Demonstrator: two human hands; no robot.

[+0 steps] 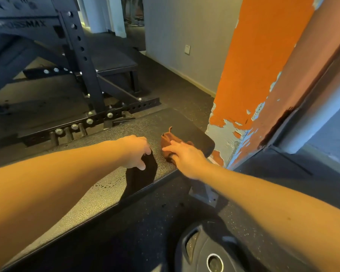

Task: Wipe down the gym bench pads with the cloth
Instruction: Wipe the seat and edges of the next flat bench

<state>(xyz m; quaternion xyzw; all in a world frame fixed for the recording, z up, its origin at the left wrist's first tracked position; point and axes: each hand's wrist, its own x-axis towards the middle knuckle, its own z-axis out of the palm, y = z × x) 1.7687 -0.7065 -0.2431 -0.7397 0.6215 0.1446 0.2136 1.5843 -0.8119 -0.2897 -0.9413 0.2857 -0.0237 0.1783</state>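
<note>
A black textured gym bench pad (98,185) runs from the lower left up to a rounded end near the pillar. On that far end lies a crumpled brown cloth (168,141). My right hand (185,157) presses down on the cloth with its fingers spread over it and curled into its near edge. My left hand (135,152) rests on the pad just left of the cloth, fingers bent down onto the surface, with nothing in it. A few small droplets sit on the pad near its front edge.
An orange pillar with peeling paint (249,95) stands right beside the bench end. A black steel rack with bolted base rails (82,75) stands behind the bench. A black weight plate (208,250) lies on the rubber floor at the bottom.
</note>
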